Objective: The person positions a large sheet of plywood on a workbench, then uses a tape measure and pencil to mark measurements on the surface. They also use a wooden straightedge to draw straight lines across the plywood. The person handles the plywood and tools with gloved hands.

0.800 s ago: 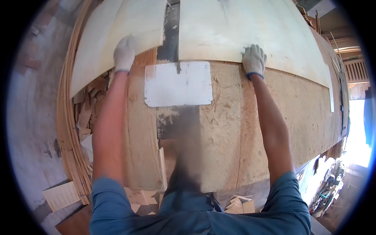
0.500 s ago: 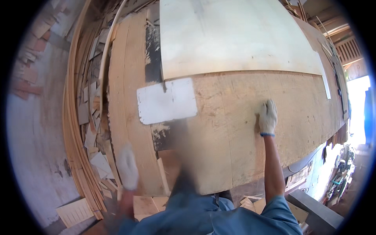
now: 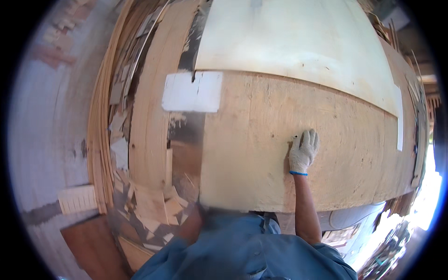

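Note:
My right hand [image 3: 303, 153], in a white knitted glove with a blue cuff, lies on the large plywood board [image 3: 261, 172]. Its fingers are stretched out and slightly apart, holding nothing. Beyond it a pale, whitish sheet [image 3: 298, 42] rests on the same board. A white rectangular plate [image 3: 192, 93] with a small notch lies by that sheet's near left corner. Of my left arm only the blurred forearm [image 3: 190, 228] shows, close to my body; the hand itself is hidden.
Long thin wooden strips [image 3: 99, 149] run along the left side. Wood offcuts [image 3: 156, 203] are heaped at lower left, near a reddish-brown panel [image 3: 95, 245]. A narrow white strip [image 3: 399, 119] lies at the right. Cluttered items [image 3: 389, 249] fill the bright lower right.
My gloved left hand, seen blurred at lower left before, has gone out of sight toward my body. The view has shifted and turned; my right hand still rests on the board.

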A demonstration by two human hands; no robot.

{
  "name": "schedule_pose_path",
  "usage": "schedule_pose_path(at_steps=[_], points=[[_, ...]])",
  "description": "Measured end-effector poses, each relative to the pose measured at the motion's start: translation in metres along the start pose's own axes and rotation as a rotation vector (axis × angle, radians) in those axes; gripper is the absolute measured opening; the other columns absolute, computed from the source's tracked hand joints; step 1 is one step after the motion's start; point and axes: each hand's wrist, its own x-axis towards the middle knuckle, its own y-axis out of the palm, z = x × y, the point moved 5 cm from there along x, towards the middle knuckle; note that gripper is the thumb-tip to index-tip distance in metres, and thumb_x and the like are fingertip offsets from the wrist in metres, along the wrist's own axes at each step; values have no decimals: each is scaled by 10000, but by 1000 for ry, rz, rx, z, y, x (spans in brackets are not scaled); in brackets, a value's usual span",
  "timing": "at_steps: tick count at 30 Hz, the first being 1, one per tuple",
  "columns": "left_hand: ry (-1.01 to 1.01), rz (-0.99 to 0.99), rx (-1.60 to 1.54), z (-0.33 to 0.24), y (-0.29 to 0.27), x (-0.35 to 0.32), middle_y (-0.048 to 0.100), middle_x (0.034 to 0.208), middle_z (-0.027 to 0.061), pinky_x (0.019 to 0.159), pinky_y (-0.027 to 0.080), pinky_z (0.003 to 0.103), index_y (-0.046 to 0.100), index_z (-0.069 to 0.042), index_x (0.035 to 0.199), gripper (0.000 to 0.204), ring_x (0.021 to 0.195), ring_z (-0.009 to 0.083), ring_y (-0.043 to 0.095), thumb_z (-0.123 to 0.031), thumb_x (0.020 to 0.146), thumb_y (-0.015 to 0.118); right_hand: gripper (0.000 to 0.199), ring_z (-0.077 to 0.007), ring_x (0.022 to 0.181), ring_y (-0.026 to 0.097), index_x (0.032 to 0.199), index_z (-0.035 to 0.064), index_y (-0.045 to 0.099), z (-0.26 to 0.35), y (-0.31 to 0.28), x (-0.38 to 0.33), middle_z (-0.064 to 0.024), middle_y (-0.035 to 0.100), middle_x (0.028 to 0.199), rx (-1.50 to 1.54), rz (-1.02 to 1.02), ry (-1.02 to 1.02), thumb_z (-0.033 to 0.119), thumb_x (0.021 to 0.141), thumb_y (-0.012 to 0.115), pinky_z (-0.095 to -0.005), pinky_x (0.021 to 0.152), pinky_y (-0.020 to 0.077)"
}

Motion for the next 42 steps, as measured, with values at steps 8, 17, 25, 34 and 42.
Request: schedule_pose_path(at_steps=[8,17,25,34,42], points=[[185,57,-149,50,4,-7,554,1447,121,1095,428,408,500,-70,1438,486,1328,285,519,-352,1072,349,386,-497,1342,421,1215,-56,587,5,-3,-7,-298,525,1401,-6,22,-92,224,950,606,-549,1142,327],[274,201,-218,91,-17,-1,514,1507,105,1157,369,443,469,-82,1478,548,1381,296,478,-413,1064,327,429,-457,1343,435,1227,-43,599,14,-7,2,-287,543,1379,-31,239,-57,296,967,564,-521,1146,310],[432,111,84,81,-44,28,460,1562,96,1206,297,485,435,-103,1518,623,1434,315,416,-490,1042,329,516,-409,1424,365,1264,-12,598,15,-7,5,-250,463,1485,-57,230,-16,387,940,554,-503,1199,246],[727,-211,2206,84,-36,71,376,1621,97,1244,198,544,386,-142,1566,738,1497,342,312,-608,994,362,379,-370,1332,484,1107,36,667,-9,14,-5,-225,594,1333,-112,-107,-136,338,882,628,-487,1139,340],[449,-448,2624,96,49,-14,360,1630,91,1229,237,544,346,-159,1583,744,1502,304,312,-616,996,322,337,-267,843,595,869,82,580,-167,79,103,-95,615,896,1650,645,341,374,1022,512,-422,788,506]])
